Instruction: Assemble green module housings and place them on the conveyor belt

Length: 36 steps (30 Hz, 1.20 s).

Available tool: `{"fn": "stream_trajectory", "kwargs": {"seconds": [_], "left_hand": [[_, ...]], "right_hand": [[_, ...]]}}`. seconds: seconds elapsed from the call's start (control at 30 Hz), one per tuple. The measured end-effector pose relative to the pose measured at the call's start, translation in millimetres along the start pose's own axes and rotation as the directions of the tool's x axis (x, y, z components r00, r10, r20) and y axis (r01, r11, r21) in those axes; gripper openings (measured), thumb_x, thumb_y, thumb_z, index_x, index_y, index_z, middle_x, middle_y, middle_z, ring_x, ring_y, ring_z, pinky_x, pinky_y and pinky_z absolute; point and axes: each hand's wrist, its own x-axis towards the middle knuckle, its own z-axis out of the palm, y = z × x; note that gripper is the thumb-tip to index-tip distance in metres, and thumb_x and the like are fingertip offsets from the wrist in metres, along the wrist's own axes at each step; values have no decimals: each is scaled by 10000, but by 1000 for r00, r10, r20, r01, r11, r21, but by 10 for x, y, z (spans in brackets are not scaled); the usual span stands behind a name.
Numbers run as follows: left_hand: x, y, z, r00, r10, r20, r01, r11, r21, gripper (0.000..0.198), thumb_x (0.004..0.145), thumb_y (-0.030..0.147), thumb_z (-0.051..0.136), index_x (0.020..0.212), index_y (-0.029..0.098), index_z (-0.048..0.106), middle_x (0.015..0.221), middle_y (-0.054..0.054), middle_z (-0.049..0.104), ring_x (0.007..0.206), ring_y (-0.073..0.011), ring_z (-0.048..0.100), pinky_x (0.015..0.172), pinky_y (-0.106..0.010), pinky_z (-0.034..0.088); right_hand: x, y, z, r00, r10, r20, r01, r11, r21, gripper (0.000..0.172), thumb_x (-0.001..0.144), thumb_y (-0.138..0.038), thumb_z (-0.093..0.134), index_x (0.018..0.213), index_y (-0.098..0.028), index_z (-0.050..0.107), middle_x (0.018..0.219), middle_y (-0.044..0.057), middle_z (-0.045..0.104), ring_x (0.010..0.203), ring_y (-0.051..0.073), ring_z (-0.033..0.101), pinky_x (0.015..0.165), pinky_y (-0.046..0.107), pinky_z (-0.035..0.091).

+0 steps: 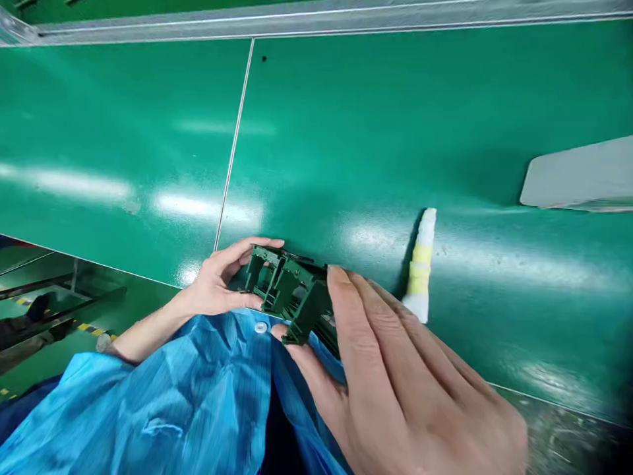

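Work coat (208, 389): bright blue, creased fabric, fine darker pinstripes. Front fastening: round white button (261, 327). Dark inner garment (281, 439) visible at the coat opening.

1. Just off centre towards 7 o'clock: dark green part (280, 290), plastic by its look, with a low sheen.
2. Under the 12 o'clock rail: green tabletop (376, 125), smooth, glossy, mirroring lights in white streaks.
3. 12 o'clock: rail (316, 26), grey metal, dull and streaky.
4. 3 o'clock: white-and-yellow wrapped stick (421, 264), matt, slightly rough; paper or cloth, unclear.
5. 8 o'clock: blue coat (173, 389), creased cloth, faint sheen.
6. 7 o'clock: button (261, 327), smooth, plastic-looking.
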Motion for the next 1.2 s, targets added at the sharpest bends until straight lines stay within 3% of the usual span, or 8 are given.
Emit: {"fn": "stream_trajectory", "kwargs": {"seconds": [0.6,0.7,0.77,0.83,0.9,0.97,1.07,1.2], "left_hand": [[-15,-21,-33,997,81,19,-82,946,314,663,827,455,751,1401,205,532,1325,-166,638,1197,-240,648,978,-341,563],[-8,25,-47,987,156,31,-154,884,441,674,842,487,727,1409,188,518,1301,-177,647,1198,-255,638,995,-388,549],[11,116,-41,960,277,50,-252,768,588,723,817,517,743,1411,174,515,1249,-176,667,1174,-272,632,991,-430,539],[39,257,-9,902,419,105,-349,564,749,795,776,537,776,1420,154,511,1154,-163,690,1094,-281,635,936,-445,543],[69,425,53,853,488,184,-383,347,856,813,767,527,791,1419,129,515,1036,-139,696,970,-259,631,839,-410,548],[95,583,128,847,473,244,-380,218,899,742,800,501,772,1384,105,543,934,-113,682,857,-220,612,753,-361,537],[122,735,216,886,381,265,-358,197,913,631,857,481,720,1338,105,562,878,-90,660,801,-196,606,724,-340,533],[130,767,225,916,303,263,-341,240,909,611,869,468,706,1334,104,549,925,-101,651,838,-204,609,739,-345,538]], "right_hand": [[-53,32,109,997,40,-67,-32,994,108,399,1037,-275,548,1256,57,576,1180,218,660,1076,323,661,840,391,552],[-97,53,186,991,85,-103,-64,980,189,406,1009,-250,589,1303,27,547,1210,218,647,1129,328,645,898,397,576],[-128,97,288,981,134,-139,-80,936,342,444,983,-228,627,1363,-32,507,1259,203,627,1200,320,613,979,401,574],[-155,154,423,969,212,-129,-97,804,587,519,957,-226,672,1420,-124,461,1328,168,592,1276,302,565,1065,421,539],[-173,208,575,959,272,-83,-88,562,823,559,946,-255,707,1435,-212,439,1382,127,559,1332,274,518,1125,444,488],[-182,241,719,953,299,-37,-56,297,953,545,942,-304,729,1412,-260,456,1398,93,549,1361,236,490,1162,431,445],[-188,246,874,955,297,25,-35,30,999,524,926,-335,754,1379,-296,494,1388,51,562,1360,173,489,1171,340,427],[-218,217,933,946,306,102,-82,-76,994,542,905,-332,778,1374,-325,506,1396,33,561,1337,150,509,1141,290,447]]}}
